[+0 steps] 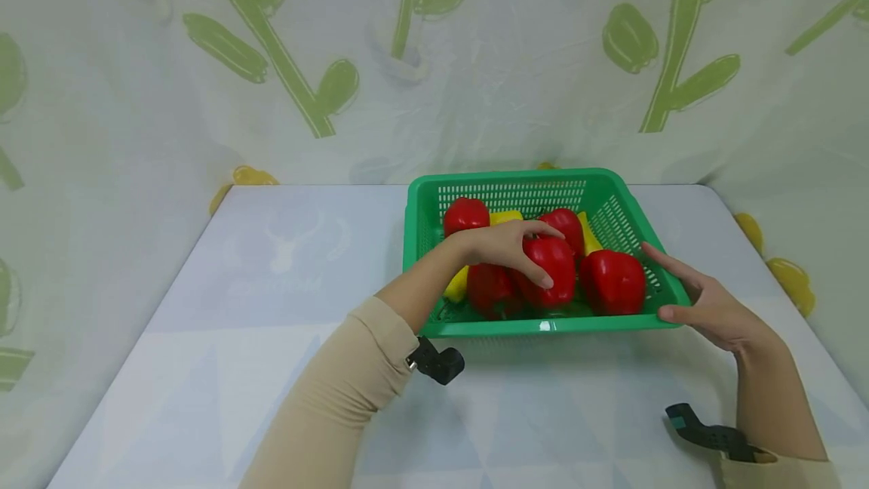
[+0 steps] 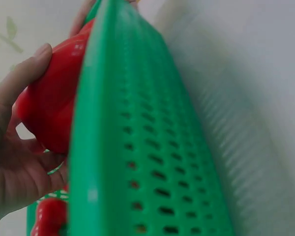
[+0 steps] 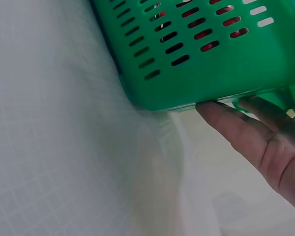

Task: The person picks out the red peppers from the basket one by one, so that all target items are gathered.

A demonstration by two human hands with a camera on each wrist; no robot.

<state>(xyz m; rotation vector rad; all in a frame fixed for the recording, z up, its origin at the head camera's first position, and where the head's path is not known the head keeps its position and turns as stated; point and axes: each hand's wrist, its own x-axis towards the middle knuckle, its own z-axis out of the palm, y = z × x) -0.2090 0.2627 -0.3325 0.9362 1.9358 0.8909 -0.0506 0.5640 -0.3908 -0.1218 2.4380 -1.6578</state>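
Observation:
A green plastic basket (image 1: 489, 329) with slotted walls stands on the table, holding several red bell peppers and some yellow items. My left hand (image 1: 498, 244) reaches over the basket's front left part and grips a large red bell pepper (image 1: 558, 266), thumb on the near side and fingers across its top. In the left wrist view that pepper (image 2: 56, 101) sits in the palm, partly hidden by the basket wall (image 2: 152, 147). At the front right corner my right hand (image 1: 723, 315) holds the basket, thumb on the rim; its fingers lie against the wall in the right wrist view.
Around the gripped pepper lie another red bell pepper (image 1: 614, 283) at right, a darker one (image 1: 490, 293) at left and a smaller one (image 1: 466, 215) behind. Yellow pieces (image 1: 589, 234) show between them. A leaf-patterned curtain (image 1: 475, 119) rises behind the white table (image 1: 271, 270).

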